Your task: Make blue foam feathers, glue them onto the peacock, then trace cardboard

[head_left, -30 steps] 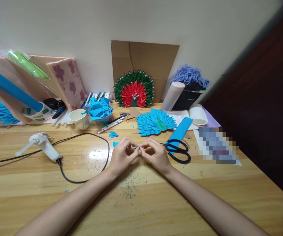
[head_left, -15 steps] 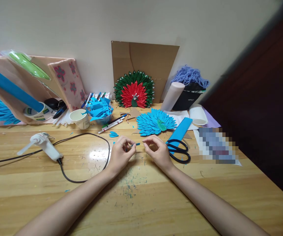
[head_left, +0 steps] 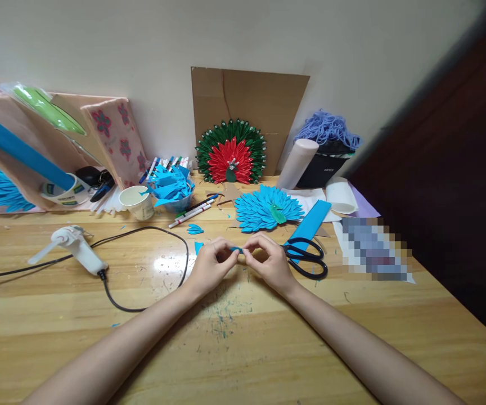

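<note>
A blue piece (head_left: pixel 237 250), small and slim, bridges the fingertips of two bare hands above a wooden table (head_left: pixel 243 349). The likeliest mishap is a slip: the piece offers little to grip, and a light pinch at either end could let it drop. A hard pull between the hands could also tear or unroll it, should it prove as soft as it looks. The scissors (head_left: pixel 310 259), their loops just beside the right hand (head_left: pixel 270 264) and partly over a blue strip (head_left: pixel 314 222), could be knocked by an outward swing of that hand. At the other side, the cord (head_left: pixel 129 310) of the glue gun (head_left: pixel 78 250) passes out of sight behind the left forearm, where a sideways sweep might snag it and drag the gun along.

Thumb and forefinger of the left hand (head_left: pixel 210 265) are pinched on one end of the piece, with scarcely a gap between the tips. Those of the right hand meet at the opposite end, tips together and touching it; how firmly they press cannot be told. The remaining fingers curl behind, partly hidden. Beyond the knuckles, a blue fan (head_left: pixel 264 211) with a green figure lies apart from both hands
</note>
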`<state>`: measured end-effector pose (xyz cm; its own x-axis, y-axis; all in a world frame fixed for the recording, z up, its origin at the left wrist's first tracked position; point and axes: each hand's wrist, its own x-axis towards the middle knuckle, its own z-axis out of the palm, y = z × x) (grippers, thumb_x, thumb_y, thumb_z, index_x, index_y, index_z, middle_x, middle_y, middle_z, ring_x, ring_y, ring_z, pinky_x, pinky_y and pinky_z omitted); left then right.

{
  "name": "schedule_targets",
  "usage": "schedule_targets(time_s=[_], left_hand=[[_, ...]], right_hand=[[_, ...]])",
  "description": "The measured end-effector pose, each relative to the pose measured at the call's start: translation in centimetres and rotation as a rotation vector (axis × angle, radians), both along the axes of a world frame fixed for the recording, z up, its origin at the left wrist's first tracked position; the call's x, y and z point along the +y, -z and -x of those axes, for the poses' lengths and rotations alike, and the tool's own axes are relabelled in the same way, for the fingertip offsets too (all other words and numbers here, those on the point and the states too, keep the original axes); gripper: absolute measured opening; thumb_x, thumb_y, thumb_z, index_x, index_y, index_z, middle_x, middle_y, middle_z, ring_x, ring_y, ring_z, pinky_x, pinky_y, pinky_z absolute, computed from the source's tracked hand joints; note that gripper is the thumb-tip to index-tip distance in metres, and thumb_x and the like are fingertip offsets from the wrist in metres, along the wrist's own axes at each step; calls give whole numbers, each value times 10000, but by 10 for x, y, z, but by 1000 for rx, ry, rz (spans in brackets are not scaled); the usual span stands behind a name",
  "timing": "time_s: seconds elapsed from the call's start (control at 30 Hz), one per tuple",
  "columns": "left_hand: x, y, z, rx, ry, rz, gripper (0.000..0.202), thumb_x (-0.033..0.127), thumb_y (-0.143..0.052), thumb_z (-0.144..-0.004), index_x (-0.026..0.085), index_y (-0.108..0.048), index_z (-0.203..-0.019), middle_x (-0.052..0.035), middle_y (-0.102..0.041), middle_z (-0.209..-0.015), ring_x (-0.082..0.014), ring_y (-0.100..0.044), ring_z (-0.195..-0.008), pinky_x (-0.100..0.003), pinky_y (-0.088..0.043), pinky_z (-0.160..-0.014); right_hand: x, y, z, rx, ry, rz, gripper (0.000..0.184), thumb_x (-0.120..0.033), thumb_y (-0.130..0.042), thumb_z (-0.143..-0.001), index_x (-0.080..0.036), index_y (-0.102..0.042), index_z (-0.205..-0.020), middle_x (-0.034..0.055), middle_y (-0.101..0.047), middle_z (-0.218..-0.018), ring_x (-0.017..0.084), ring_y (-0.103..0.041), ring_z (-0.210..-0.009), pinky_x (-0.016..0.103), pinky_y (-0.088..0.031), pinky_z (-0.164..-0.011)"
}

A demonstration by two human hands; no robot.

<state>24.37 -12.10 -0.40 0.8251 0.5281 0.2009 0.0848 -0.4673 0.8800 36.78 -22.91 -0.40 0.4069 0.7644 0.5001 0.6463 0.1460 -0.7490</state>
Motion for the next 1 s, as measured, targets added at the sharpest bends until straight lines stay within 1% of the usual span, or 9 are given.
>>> schedule_targets(time_s=[0.17, 0.33, 0.43, 0.5, 0.67, 0.8, 0.9, 1.0], left_hand=[[0, 2, 0, -3, 46, 22, 211, 284, -506, -833, 152, -665, -791, -50, -635, -761, -134, -573, -664, -244, -441, -613], [0, -1, 0, 6, 36, 10, 201, 259, -512, -822, 150, -670, -763, -53, -641, -747, -142, -574, -675, -256, -446, -633], [0, -3, 0, 3, 28, 30, 204, 251, -510, -817, 149, -670, -743, -51, -640, -733, -146, -574, -679, -265, -449, -649], [0, -2, 0, -3, 20, 76, 213, 258, -509, -815, 144, -665, -725, -54, -637, -734, -150, -578, -689, -270, -452, -660], [2, 3, -1, -27, 9, 255, 218, 287, -525, -798, 133, -644, -700, -53, -614, -724, -153, -579, -694, -269, -463, -657], [4, 4, -1, -48, 15, 358, 244, 316, -536, -786, 129, -630, -662, -46, -593, -696, -155, -572, -693, -274, -469, -670], [5, 3, -1, -65, 39, 399, 264, 340, -538, -788, 131, -634, -659, -42, -587, -690, -149, -565, -683, -273, -466, -672], [4, 3, -1, -64, 24, 389, 250, 348, -563, -777, 134, -644, -676, -44, -592, -697, -151, -569, -680, -272, -463, -661]], right_hand=[[-1, -1, 1, -33, -27, 12, 59, -165, -559, -798, -208, -596, -814, 26, -584, -776, 160, -556, -733, 286, -462, -652], [-3, 1, 3, -127, -1, 0, 83, -162, -548, -801, -222, -603, -822, 30, -603, -762, 177, -554, -737, 319, -465, -682], [-3, 1, 4, -182, 5, -15, 101, -147, -550, -796, -224, -605, -830, 26, -628, -767, 178, -570, -744, 322, -471, -697], [-4, 2, 4, -194, 3, -12, 112, -142, -545, -796, -224, -610, -837, 28, -642, -775, 178, -583, -742, 316, -478, -688], [-3, 3, 4, -208, -8, -14, 130, -148, -533, -803, -223, -625, -856, 30, -662, -778, 170, -598, -721, 306, -487, -671], [-3, 5, 4, -226, -16, -38, 129, -148, -536, -804, -210, -635, -859, 22, -659, -723, 148, -589, -640, 281, -475, -627], [-4, 4, 4, -237, -10, -26, 136, -154, -535, -804, -210, -645, -863, 21, -662, -703, 148, -588, -622, 277, -467, -611], [-4, 3, 4, -224, -9, 1, 147, -152, -534, -804, -210, -652, -870, 24, -674, -725, 149, -597, -631, 279, -476, -625]])
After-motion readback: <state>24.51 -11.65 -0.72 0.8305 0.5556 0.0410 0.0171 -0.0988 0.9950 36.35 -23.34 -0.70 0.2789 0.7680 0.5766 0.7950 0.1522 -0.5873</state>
